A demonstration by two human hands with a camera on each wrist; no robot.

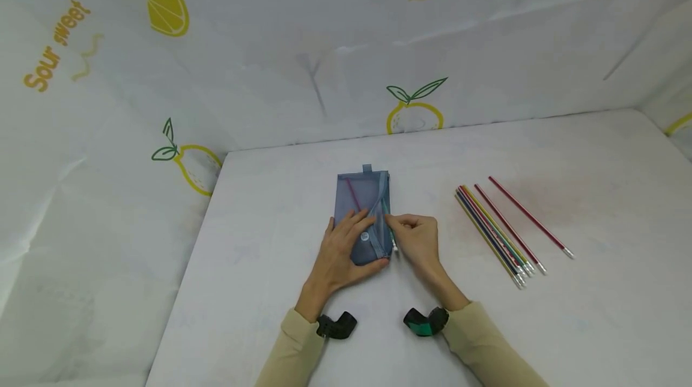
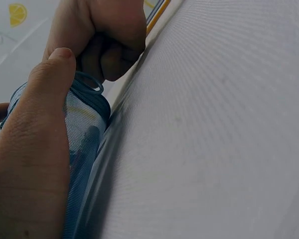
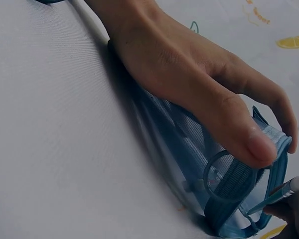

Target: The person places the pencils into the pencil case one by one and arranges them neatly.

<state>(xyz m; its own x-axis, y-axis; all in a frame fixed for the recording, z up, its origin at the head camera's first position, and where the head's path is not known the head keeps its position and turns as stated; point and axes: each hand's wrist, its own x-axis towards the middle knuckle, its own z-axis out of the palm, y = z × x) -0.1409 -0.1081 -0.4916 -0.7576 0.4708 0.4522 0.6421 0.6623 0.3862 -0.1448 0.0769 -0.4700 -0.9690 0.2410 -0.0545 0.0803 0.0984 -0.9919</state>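
Observation:
A blue mesh pencil case (image 1: pixel 346 195) lies on the table, its zipped side gaping towards the right. Through the mesh shows a pink pencil (image 1: pixel 352 193). My left hand (image 1: pixel 342 249) holds the case, fingers over its front and thumb along the lower edge. A teal pencil (image 3: pixel 274 197) with a white eraser end slants into the opening, and my right hand (image 1: pixel 416 237) pinches it near that end. Most of this pencil is hidden by the case and fingers. A round loop (image 3: pixel 205 172) hangs at the opening in the right wrist view.
Right of the hands, several pencils (image 1: pixel 489 231) lie side by side in a bundle. Two red pencils (image 1: pixel 510 228) lie at its right, one of them farther apart. A white cloth wall (image 1: pixel 259 86) with lemon prints rises behind the table.

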